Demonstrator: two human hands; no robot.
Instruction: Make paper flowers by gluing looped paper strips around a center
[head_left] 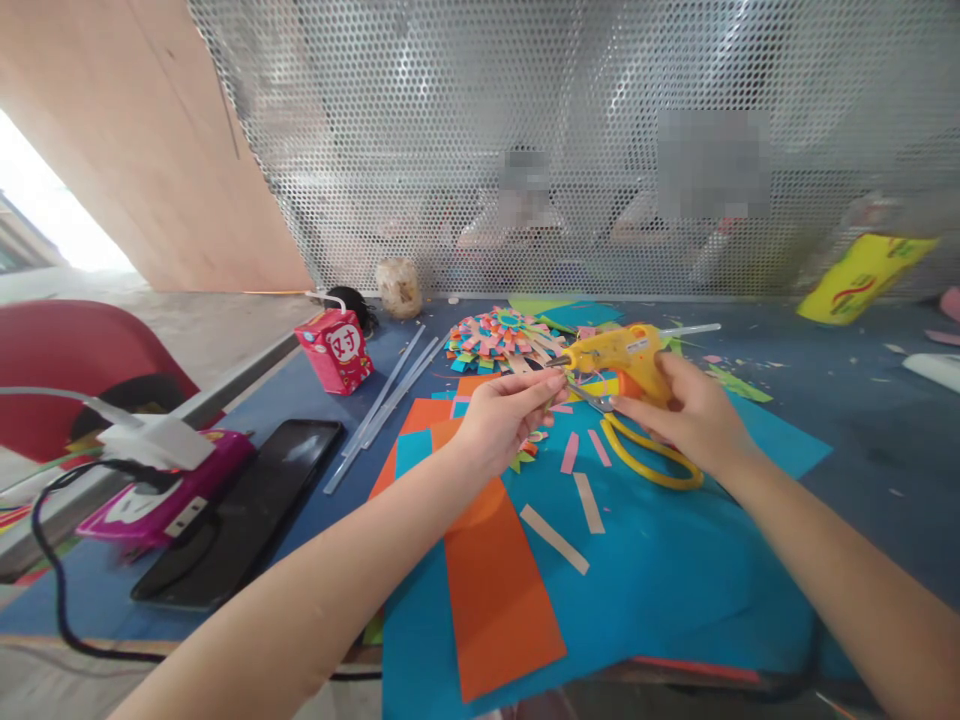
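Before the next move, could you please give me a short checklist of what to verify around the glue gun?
1. Glue gun gripped in the right hand: ok.
2. Glue stick protruding from the gun's back: ok.
3. Left hand well away from the nozzle: not ok, its fingertips are right by it.
4. Nozzle temperature: cannot tell.
5. Scissors well away from the right hand: not ok, they're close by.
6. Spare glue sticks on the table: ok.

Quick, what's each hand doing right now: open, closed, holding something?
Left hand: pinched closed; what it holds, if anything, can't be told.
Right hand: closed, holding the yellow glue gun.
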